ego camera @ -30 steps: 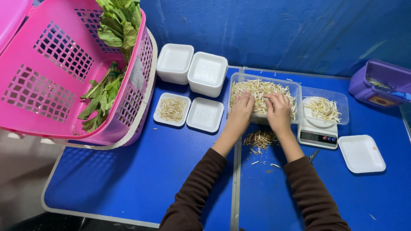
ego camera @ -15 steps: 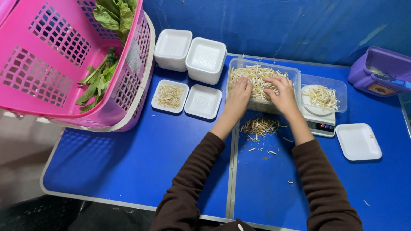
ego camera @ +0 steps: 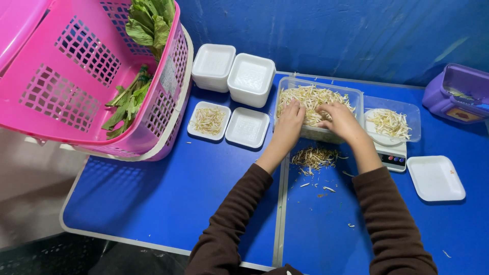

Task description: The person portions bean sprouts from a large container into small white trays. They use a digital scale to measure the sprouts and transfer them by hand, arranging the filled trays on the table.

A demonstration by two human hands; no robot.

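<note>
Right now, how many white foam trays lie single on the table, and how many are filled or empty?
With sprouts: 1
Empty: 2
Total single trays: 3
The two stacks behind them are not counted.

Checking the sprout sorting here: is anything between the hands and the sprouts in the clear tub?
Nothing visible. The left hand and right hand are already inside the clear tub, resting on the bean sprouts.
</note>
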